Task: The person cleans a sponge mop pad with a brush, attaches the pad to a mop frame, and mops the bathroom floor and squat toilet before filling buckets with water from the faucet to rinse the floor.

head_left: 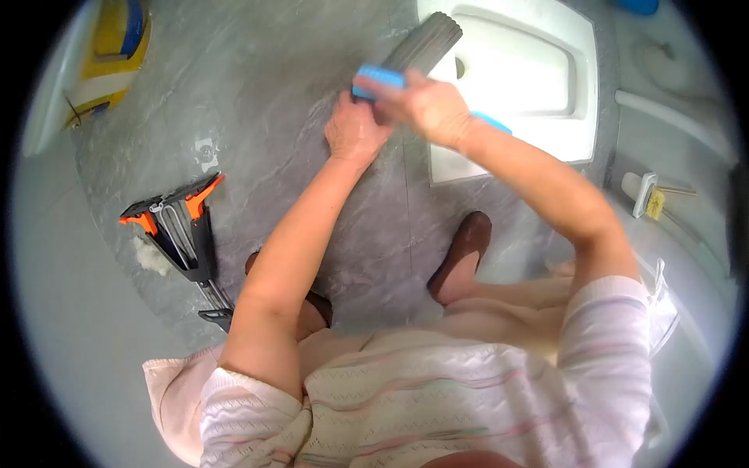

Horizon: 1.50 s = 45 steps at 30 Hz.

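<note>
My right hand (437,109) is closed around a blue brush-like tool (381,80). One blue end shows left of the fingers and another blue part sticks out beneath the wrist. Just below it, my left hand (355,129) has its fingers curled at the near end of a long grey ribbed piece (425,43), which looks like a sponge mop head. The blue tool lies across that end, and the far end reaches over the rim of a white squat toilet (437,168). My fingertips are partly hidden and slightly blurred.
A folding mop frame (187,234) with orange clips lies on the grey tiled floor (257,93) at left, beside whitish fluff (152,256). A floor drain (206,152) sits above it. Yellow-and-blue containers (121,35) stand upper left. A brush with yellow bristles (654,204) hangs at right.
</note>
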Tool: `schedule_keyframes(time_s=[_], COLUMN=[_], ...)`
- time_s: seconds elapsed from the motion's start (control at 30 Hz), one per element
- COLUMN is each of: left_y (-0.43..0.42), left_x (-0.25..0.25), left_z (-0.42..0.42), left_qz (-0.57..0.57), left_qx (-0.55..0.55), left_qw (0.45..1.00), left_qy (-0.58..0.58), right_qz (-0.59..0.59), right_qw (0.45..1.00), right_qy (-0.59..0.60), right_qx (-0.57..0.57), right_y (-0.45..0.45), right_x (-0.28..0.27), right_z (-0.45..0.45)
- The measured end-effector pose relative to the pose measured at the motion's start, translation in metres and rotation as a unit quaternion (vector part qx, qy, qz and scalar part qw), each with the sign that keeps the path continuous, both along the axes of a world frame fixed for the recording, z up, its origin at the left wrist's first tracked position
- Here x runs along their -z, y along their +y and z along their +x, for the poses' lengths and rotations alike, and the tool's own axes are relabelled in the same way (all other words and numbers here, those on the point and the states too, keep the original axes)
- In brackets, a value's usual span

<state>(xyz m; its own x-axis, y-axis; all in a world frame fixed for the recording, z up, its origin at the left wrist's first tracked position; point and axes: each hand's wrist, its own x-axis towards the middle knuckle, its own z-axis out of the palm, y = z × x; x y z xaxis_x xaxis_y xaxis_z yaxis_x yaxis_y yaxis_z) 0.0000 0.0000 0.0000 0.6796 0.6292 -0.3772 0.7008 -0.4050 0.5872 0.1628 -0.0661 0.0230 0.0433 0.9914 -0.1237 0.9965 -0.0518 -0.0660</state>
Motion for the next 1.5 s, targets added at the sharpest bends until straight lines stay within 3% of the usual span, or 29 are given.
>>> schedule_keyframes(time_s=[0.07,0.1,0.17,0.3,0.37,0.43,0.5,0.6,0.67,0.7,0.8,0.87,0.97,1.03,1.1,1.23,1.27,1.3,1.33,1.47,1.5], left_y=[0.0,0.022,0.024,0.039,0.049,0.063,0.06,0.075,0.068,0.065,0.059,0.058,0.049,0.051,0.053,0.053,0.054,0.054,0.055,0.054,0.057], left_x=[0.004,0.007,-0.006,-0.021,-0.021,-0.006,-0.006,-0.017,-0.006,-0.001,-0.001,0.002,0.003,-0.001,0.002,0.0,0.002,0.004,0.007,0.001,-0.001], left_z=[-0.008,0.006,0.013,0.005,-0.015,-0.036,-0.039,-0.028,-0.035,-0.039,-0.039,-0.038,-0.039,-0.034,-0.037,-0.041,-0.04,-0.04,-0.041,-0.036,-0.034], left_qz=[0.024,0.077,0.084,0.157,0.206,0.201,0.216,-0.028,0.028,0.054,0.092,0.109,0.107,0.109,0.121,0.118,0.124,0.127,0.131,0.082,0.055], left_qx=[0.004,0.005,0.014,0.028,0.054,0.064,0.072,0.091,0.059,0.043,0.049,0.05,0.044,0.029,0.029,0.026,0.023,0.016,0.005,-0.007,-0.008], left_qw=[1.0,0.996,0.996,0.987,0.977,0.977,0.973,0.989,0.996,0.997,0.994,0.993,0.993,0.993,0.992,0.992,0.992,0.992,0.991,0.997,0.998], left_qy=[-0.016,-0.038,-0.036,-0.014,0.012,0.012,-0.04,0.116,0.052,0.02,0.009,0.002,-0.009,-0.019,-0.019,-0.021,-0.022,-0.022,-0.02,-0.002,0.017], right_qz=[0.035,0.015,-0.042,-0.03,-0.085,-0.026,0.088,-0.019,-0.027,-0.059,-0.051,-0.14,-0.044,-0.019,-0.011,-0.073,-0.164,-0.121,-0.077,0.011,0.003], right_qw=[0.999,0.994,0.982,0.936,0.933,0.941,0.961,0.976,0.981,0.988,0.977,0.937,0.961,0.984,0.991,0.975,0.939,0.941,0.933,0.968,0.977], right_qy=[0.009,-0.07,-0.075,-0.069,-0.029,0.054,0.117,0.15,0.162,0.11,0.001,-0.087,0.035,-0.003,0.108,0.006,-0.029,-0.093,-0.067,0.063,0.043], right_qx=[0.004,0.079,0.167,0.345,0.348,0.333,0.234,0.155,0.102,0.092,0.206,0.308,0.271,0.176,0.082,0.21,0.301,0.301,0.345,0.241,0.211], right_y=[-0.005,0.012,0.011,0.004,0.018,0.034,0.042,0.052,0.047,0.04,0.014,0.002,0.028,0.049,0.045,0.01,0.003,-0.015,-0.013,0.03,0.04], right_x=[0.005,-0.002,-0.014,-0.024,-0.067,-0.032,-0.012,-0.021,-0.019,-0.017,-0.003,-0.012,-0.038,-0.035,-0.02,-0.01,-0.008,-0.01,-0.028,-0.042,-0.021], right_z=[0.004,0.035,0.049,0.1,0.072,0.029,-0.022,-0.08,-0.083,-0.064,0.028,0.075,0.03,-0.049,-0.08,0.02,0.057,0.083,0.083,-0.016,-0.055])
